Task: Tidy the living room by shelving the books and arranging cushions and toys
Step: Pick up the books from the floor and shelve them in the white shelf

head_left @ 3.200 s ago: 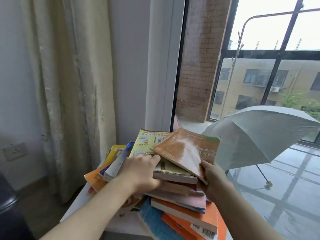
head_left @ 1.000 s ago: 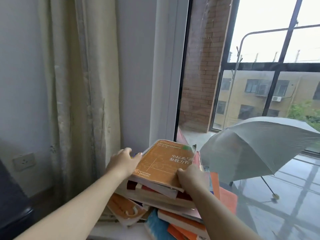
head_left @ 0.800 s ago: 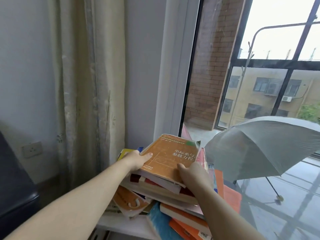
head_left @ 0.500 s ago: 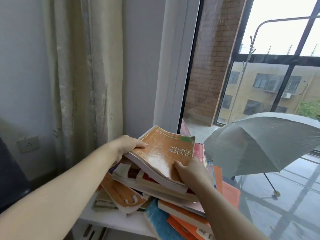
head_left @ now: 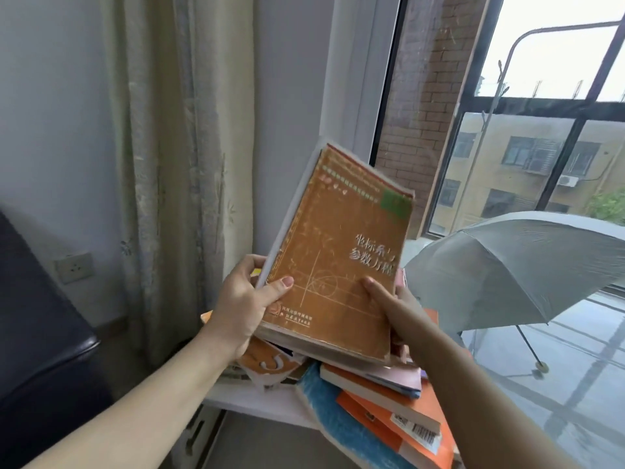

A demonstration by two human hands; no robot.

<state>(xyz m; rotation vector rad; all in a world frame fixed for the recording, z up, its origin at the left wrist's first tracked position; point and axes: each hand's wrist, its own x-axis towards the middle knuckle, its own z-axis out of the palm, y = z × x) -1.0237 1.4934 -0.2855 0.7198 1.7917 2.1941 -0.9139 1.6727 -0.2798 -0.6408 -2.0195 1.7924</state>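
I hold a stack of books [head_left: 338, 252] tilted up in front of me, its top one a worn orange-brown paperback with white lettering. My left hand [head_left: 243, 306] grips the stack's lower left edge, thumb on the cover. My right hand [head_left: 389, 302] grips the lower right edge, thumb on the cover too. Below them a loose pile of books [head_left: 378, 401], orange, blue and pink, lies on a white shelf top [head_left: 257, 397].
A beige curtain [head_left: 176, 157] hangs at the left beside the white window frame [head_left: 358, 79]. A dark sofa arm [head_left: 37, 333] stands at the far left under a wall socket [head_left: 73, 267]. Beyond the glass an open grey umbrella [head_left: 521, 262] sits on the wet balcony floor.
Both hands have lifted the top books off the pile and tilted them upright towards me. Earlier they lay nearly flat on the pile.
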